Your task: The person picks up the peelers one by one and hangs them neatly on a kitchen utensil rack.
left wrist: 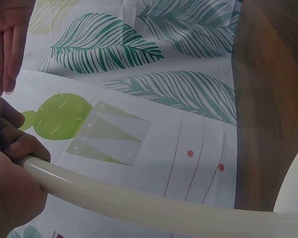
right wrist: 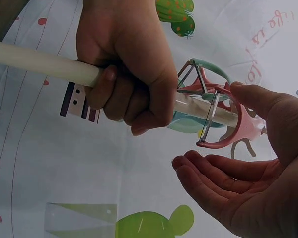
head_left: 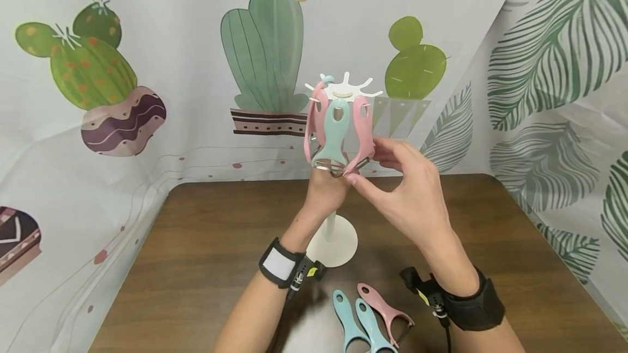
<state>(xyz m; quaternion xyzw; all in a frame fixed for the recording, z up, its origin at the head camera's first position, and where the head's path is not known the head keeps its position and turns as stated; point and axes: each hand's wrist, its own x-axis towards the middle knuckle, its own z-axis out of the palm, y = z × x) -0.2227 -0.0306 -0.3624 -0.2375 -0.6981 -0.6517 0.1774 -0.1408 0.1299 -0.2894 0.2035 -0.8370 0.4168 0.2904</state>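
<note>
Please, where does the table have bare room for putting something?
The table is bare left of the left forearm and right of the right forearm. Three loose peelers crowd the front between them; the white stand with hanging peelers takes the middle.

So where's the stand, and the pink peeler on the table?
Stand [left wrist: 119, 202]: left wrist view, on its pole.
Pink peeler [head_left: 380, 304]: head view, on its handle.
</note>
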